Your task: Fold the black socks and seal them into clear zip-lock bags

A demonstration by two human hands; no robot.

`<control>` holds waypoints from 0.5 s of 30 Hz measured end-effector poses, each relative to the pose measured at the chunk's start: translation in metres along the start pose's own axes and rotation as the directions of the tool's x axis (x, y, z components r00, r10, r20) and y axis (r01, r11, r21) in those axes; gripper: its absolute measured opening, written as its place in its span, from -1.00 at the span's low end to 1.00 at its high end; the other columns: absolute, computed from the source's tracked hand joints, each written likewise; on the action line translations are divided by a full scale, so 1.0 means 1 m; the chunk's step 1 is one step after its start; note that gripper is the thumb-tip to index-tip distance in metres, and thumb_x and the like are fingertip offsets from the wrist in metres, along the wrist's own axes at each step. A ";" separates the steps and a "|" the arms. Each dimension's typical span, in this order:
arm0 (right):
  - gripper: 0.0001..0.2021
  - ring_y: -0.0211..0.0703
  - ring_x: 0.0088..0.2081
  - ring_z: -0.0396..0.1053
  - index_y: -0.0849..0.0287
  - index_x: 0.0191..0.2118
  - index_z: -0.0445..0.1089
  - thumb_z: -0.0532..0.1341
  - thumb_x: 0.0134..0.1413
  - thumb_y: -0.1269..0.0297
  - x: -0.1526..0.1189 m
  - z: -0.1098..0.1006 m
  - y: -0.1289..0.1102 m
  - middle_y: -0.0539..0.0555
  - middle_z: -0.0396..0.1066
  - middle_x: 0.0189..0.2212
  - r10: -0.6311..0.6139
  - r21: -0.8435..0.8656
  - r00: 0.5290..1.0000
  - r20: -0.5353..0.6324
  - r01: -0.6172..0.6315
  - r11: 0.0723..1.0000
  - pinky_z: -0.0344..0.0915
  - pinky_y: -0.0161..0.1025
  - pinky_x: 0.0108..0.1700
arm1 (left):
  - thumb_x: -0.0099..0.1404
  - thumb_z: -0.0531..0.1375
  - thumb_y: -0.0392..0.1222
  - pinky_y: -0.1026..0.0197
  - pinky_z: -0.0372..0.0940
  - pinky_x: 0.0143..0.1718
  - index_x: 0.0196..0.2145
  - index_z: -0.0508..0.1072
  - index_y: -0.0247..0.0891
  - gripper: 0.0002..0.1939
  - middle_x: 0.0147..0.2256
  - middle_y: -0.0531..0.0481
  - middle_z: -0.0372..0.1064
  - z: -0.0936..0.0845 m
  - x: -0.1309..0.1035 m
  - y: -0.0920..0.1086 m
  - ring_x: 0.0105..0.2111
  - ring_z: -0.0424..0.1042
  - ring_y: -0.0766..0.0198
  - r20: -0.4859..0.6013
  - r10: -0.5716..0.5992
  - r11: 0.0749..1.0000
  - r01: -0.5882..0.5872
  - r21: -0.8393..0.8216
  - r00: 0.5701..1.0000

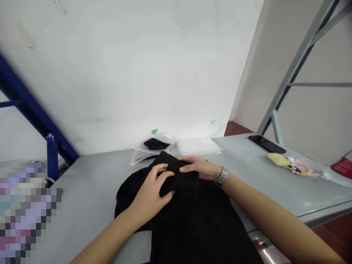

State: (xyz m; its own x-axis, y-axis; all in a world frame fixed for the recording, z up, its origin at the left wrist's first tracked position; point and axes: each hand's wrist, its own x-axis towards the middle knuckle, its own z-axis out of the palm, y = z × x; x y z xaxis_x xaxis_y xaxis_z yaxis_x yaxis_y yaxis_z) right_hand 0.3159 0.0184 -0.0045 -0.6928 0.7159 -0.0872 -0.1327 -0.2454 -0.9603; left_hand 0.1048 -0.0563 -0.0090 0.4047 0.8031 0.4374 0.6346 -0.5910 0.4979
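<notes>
A black garment (198, 223) lies bunched across the front of the table and hangs down over its near edge. What kind of garment it is, I cannot tell. My right hand (202, 168), with a metal watch on the wrist, holds its upper part, thumb on top and fingers partly behind the cloth. My left hand (154, 187) rests on the cloth at the left, its fingers bent but apart. Just beyond the garment is a clear plastic bag (134, 156) with a folded black item (156, 143) inside.
A stack of white translucent bags (198, 146) lies by the white wall (154, 73). On the right of the grey table (236, 161) are a black phone (266, 143), a yellow item (278, 159) and a colourful packet (301, 165). Blue (30, 110) and grey metal frames (297, 66) flank the table.
</notes>
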 end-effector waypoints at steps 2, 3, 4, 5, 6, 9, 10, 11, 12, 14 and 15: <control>-0.63 -0.35 -0.34 0.45 0.13 -0.05 0.37 0.33 -0.06 0.38 0.002 0.003 0.002 -0.02 0.47 -0.29 -0.008 0.082 1.000 0.028 0.005 0.997 0.40 -0.40 -0.27 | 0.17 0.15 -0.32 -0.03 0.20 0.08 -0.19 0.41 -0.14 -0.76 0.07 -0.10 0.16 -0.001 0.001 -0.001 0.07 0.22 0.07 -0.048 -0.006 0.999 0.005 -0.039 0.999; -0.63 -0.34 -0.33 0.45 0.14 -0.06 0.37 0.33 -0.06 0.39 0.002 0.003 0.003 -0.02 0.47 -0.29 -0.008 0.105 0.999 0.047 0.003 0.994 0.39 -0.40 -0.25 | 0.18 0.13 -0.32 -0.01 0.22 0.05 -0.24 0.43 -0.17 -0.82 0.01 -0.10 0.23 -0.003 0.003 -0.002 0.03 0.27 0.09 -0.070 -0.035 0.996 0.029 -0.090 0.997; -0.61 -0.32 -0.31 0.46 0.16 -0.06 0.38 0.34 -0.09 0.40 0.001 0.002 0.002 0.00 0.47 -0.27 -0.005 0.113 0.998 0.066 -0.003 0.994 0.39 -0.38 -0.23 | 0.18 0.13 -0.31 0.02 0.26 0.00 -0.29 0.43 -0.18 -0.87 -0.08 -0.08 0.31 -0.006 0.004 -0.003 -0.04 0.33 0.12 -0.087 -0.088 0.983 0.073 -0.167 0.992; -0.60 -0.30 -0.29 0.46 0.18 -0.07 0.38 0.35 -0.11 0.42 -0.001 0.001 -0.001 0.01 0.47 -0.26 -0.002 0.112 0.997 0.077 -0.006 0.994 0.39 -0.36 -0.21 | 0.17 0.14 -0.30 0.08 0.30 -0.08 -0.33 0.42 -0.19 -0.91 -0.19 -0.03 0.38 -0.011 0.007 -0.005 -0.14 0.38 0.15 -0.111 -0.162 0.953 0.127 -0.274 0.980; -0.59 -0.28 -0.28 0.46 0.19 -0.07 0.38 0.35 -0.13 0.43 -0.003 -0.003 -0.004 0.03 0.47 -0.25 -0.004 0.104 0.997 0.075 -0.004 0.995 0.39 -0.35 -0.19 | 0.15 0.17 -0.28 0.14 0.33 -0.17 -0.36 0.42 -0.20 -0.94 -0.31 0.02 0.40 -0.017 0.009 -0.009 -0.26 0.41 0.21 -0.149 -0.253 0.895 0.173 -0.412 0.956; -0.66 -0.27 -0.31 0.46 0.22 -0.13 0.42 0.34 -0.12 0.42 -0.010 -0.021 -0.017 0.03 0.50 -0.31 -0.054 0.045 0.998 -0.035 0.056 0.997 0.39 -0.36 -0.22 | 0.03 0.25 -0.25 0.32 0.32 -0.37 -0.42 0.41 -0.22 -0.89 -0.47 0.14 0.40 -0.043 0.020 -0.027 -0.44 0.39 0.34 -0.298 -0.531 0.573 0.077 -0.816 0.793; -0.70 -0.27 -0.32 0.46 0.22 -0.15 0.43 0.33 -0.10 0.41 -0.012 -0.029 -0.022 0.03 0.51 -0.32 -0.084 0.021 0.992 -0.092 0.086 0.996 0.38 -0.36 -0.22 | 0.01 0.25 -0.24 0.34 0.31 -0.38 -0.43 0.42 -0.23 -0.89 -0.47 0.14 0.41 -0.053 0.023 -0.035 -0.44 0.39 0.35 -0.343 -0.589 0.487 -0.017 -0.873 0.731; -0.73 -0.27 -0.34 0.46 0.21 -0.18 0.45 0.32 -0.09 0.40 -0.013 -0.037 -0.025 0.03 0.51 -0.32 -0.113 0.001 0.982 -0.155 0.114 0.993 0.38 -0.36 -0.22 | 0.01 0.24 -0.22 0.35 0.32 -0.37 -0.43 0.43 -0.23 -0.89 -0.44 0.13 0.43 -0.061 0.026 -0.042 -0.41 0.40 0.34 -0.367 -0.628 0.427 -0.090 -0.900 0.686; -0.76 -0.27 -0.35 0.46 0.20 -0.20 0.46 0.32 -0.09 0.38 -0.014 -0.045 -0.028 0.02 0.51 -0.33 -0.135 -0.013 0.965 -0.224 0.135 0.991 0.38 -0.36 -0.22 | 0.03 0.22 -0.19 0.34 0.32 -0.36 -0.43 0.44 -0.22 -0.90 -0.42 0.12 0.45 -0.069 0.028 -0.049 -0.37 0.41 0.32 -0.369 -0.649 0.392 -0.124 -0.912 0.665; -0.80 -0.25 -0.36 0.46 0.19 -0.25 0.47 0.33 -0.09 0.37 -0.012 -0.058 -0.029 0.03 0.52 -0.34 -0.143 -0.020 0.918 -0.370 0.146 0.989 0.39 -0.36 -0.24 | 0.07 0.17 -0.15 0.32 0.33 -0.39 -0.41 0.45 -0.20 -0.88 -0.39 0.10 0.47 -0.078 0.031 -0.062 -0.35 0.42 0.29 -0.337 -0.675 0.376 -0.087 -0.922 0.656; -0.81 -0.24 -0.37 0.45 0.19 -0.27 0.48 0.33 -0.10 0.37 -0.010 -0.063 -0.028 0.04 0.52 -0.35 -0.131 -0.012 0.893 -0.430 0.139 0.990 0.39 -0.35 -0.26 | 0.07 0.17 -0.15 0.31 0.33 -0.42 -0.41 0.45 -0.20 -0.88 -0.41 0.10 0.46 -0.080 0.031 -0.067 -0.37 0.42 0.29 -0.312 -0.693 0.378 -0.042 -0.925 0.649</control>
State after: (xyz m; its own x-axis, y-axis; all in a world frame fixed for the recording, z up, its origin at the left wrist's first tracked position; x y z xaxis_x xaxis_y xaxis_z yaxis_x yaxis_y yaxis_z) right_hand 0.3716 0.0593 0.0065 -0.2967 0.9527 -0.0662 -0.2193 -0.1355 -0.9662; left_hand 0.0221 0.0021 0.0315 -0.3829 0.9075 0.1728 -0.3863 -0.3272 0.8624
